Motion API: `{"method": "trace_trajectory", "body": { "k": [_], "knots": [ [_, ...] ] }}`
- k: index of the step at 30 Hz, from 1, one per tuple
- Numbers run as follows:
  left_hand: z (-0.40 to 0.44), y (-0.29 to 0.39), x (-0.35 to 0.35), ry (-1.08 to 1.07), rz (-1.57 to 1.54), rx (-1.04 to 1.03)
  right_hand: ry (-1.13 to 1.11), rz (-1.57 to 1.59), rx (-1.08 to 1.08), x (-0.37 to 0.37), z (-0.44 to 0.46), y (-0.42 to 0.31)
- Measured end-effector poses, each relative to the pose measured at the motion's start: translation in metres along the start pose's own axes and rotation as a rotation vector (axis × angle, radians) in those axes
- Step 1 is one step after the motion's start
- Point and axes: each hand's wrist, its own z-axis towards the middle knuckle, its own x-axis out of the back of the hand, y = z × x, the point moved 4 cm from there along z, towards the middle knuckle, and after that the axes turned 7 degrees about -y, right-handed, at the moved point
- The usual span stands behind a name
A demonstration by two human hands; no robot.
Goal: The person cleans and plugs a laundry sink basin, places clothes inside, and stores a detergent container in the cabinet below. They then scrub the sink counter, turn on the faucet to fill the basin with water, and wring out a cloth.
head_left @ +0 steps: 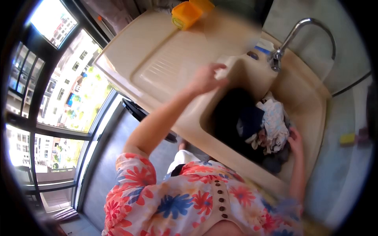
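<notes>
A bunched white patterned garment (pixel 273 120) lies in the deep basin of the beige laundry sink (pixel 232 147). Beside it are a dark navy cloth (pixel 251 119) and a grey piece of clothing (pixel 277 163). At the right edge of this pile, my right hand (pixel 296 141) has its fingers curled against the patterned garment. Over the rim between basin and washboard, my left hand (pixel 206 80) is raised with its fingers apart and nothing visible in them; it is slightly blurred.
A curved chrome faucet (pixel 277 59) rises at the back of the sink. Left of the basin is a ribbed washboard (pixel 159 70). A yellow container (pixel 187 15) stands on the far counter, and a blue-and-white item (pixel 263 48) sits near the faucet. Large windows (pixel 65 86) line the left.
</notes>
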Motion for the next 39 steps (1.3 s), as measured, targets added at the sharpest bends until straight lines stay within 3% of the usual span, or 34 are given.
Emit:
{"method": "trace_trajectory", "body": {
  "k": [3, 5, 10, 17, 21, 24, 29, 32, 36, 39],
  "knots": [
    [0.053, -0.091, 0.074, 0.160, -0.273, 0.274, 0.212, -0.025, -0.151, 0.001, -0.010, -0.018],
    [0.084, -0.127, 0.126, 0.362, -0.448, 0.346, 0.284, -0.014, -0.252, -0.016, -0.017, -0.052],
    [0.158, -0.166, 0.210, 0.460, -0.232, 0.375, 0.186, 0.018, -0.214, -0.082, 0.004, -0.117],
    [0.220, -0.210, 0.232, 0.409, -0.057, 0.476, 0.025, 0.102, -0.194, -0.166, 0.049, -0.177],
    [0.201, -0.201, 0.232, 0.418, -0.354, 0.425, -0.012, 0.186, -0.215, -0.200, 0.089, -0.214],
    [0.166, -0.195, 0.220, 0.314, -0.686, 0.279, -0.151, 0.431, -0.146, -0.235, 0.135, -0.246],
    [0.066, -0.192, 0.183, 0.137, -1.013, 0.414, -0.399, 0.952, -0.210, -0.324, 0.233, -0.262],
    [0.017, -0.157, 0.173, 0.023, -1.053, 0.425, -0.361, 1.198, -0.125, -0.363, 0.260, -0.284],
    [-0.013, -0.140, 0.168, -0.077, -1.056, 0.451, -0.278, 1.045, 0.191, -0.346, 0.250, -0.355],
    [-0.017, -0.140, 0.170, -0.105, -1.260, 0.475, -0.480, 0.179, 0.648, -0.358, 0.192, -0.406]
  ]
}}
